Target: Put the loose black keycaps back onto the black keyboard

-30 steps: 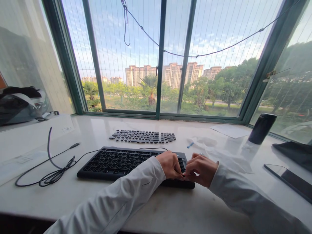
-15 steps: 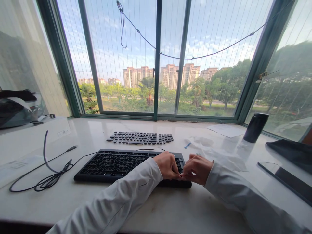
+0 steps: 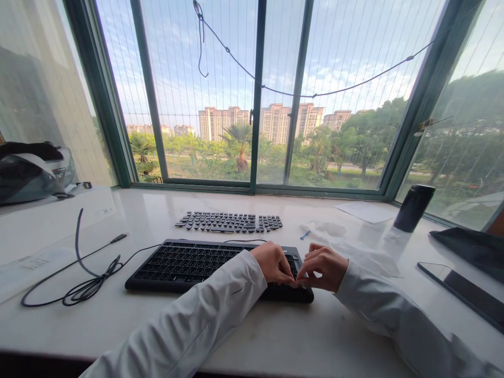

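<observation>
A black keyboard lies on the white sill in front of me, its cable trailing left. Behind it, a set of loose black keycaps is laid out in rows. My left hand and my right hand meet over the keyboard's right end, fingertips pinched together at its front edge. Whatever is between the fingertips is too small to make out. Both arms wear white sleeves.
A coiled black cable lies to the left, a helmet at far left. A black cylinder, clear plastic wrap, a sheet of paper, a phone and a dark flat object sit at right. Window glass stands behind.
Both hands stay at the keyboard's right end; the right hand's fingers have lifted slightly and spread a little. The view has shifted a bit.
</observation>
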